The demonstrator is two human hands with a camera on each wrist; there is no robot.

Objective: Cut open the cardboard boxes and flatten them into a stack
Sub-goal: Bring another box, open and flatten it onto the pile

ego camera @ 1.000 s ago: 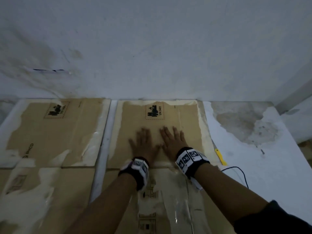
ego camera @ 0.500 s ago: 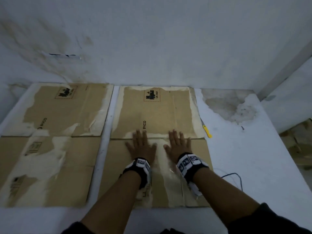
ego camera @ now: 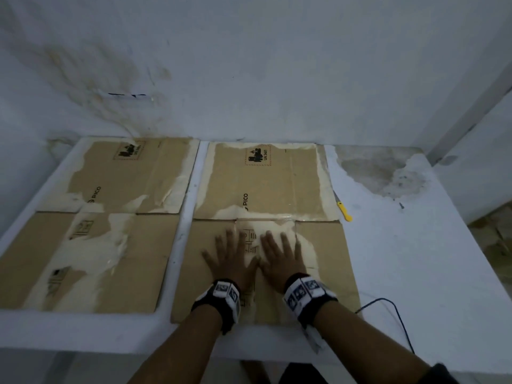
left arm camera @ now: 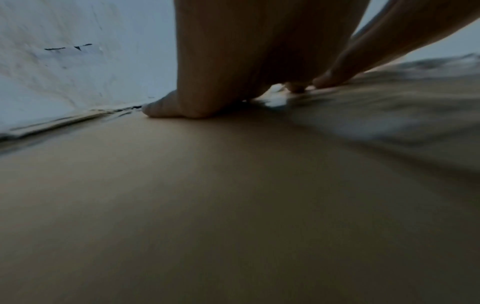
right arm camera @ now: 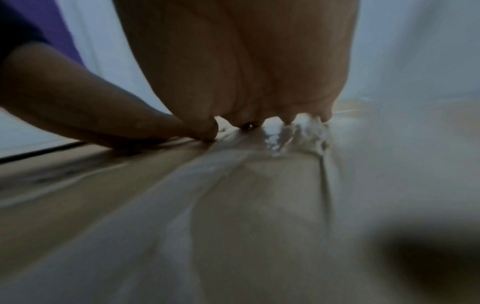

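Observation:
Two flattened brown cardboard boxes lie side by side on a white table [ego camera: 415,273]. The right box [ego camera: 327,261] lies under both my hands; its surface is torn pale in places and carries clear tape. My left hand [ego camera: 231,256] and right hand [ego camera: 279,254] press flat on its near panel, fingers spread and straight, thumbs almost touching. In the left wrist view the left hand's fingertips [left arm camera: 161,109] press the cardboard [left arm camera: 207,205]. The right wrist view shows the right hand's fingertips [right arm camera: 285,121] on the taped cardboard [right arm camera: 233,205]. The left box [ego camera: 110,217] lies untouched.
A yellow-handled knife [ego camera: 343,207] lies on the table just right of the right box. A black cable [ego camera: 393,311] curls near the front right edge. A stained white wall [ego camera: 249,65] stands behind the table. Bare table surface extends to the right.
Both hands have slid from the far panel of the right box toward me onto its near panel, still flat. The head view has pulled back and shows more of the table.

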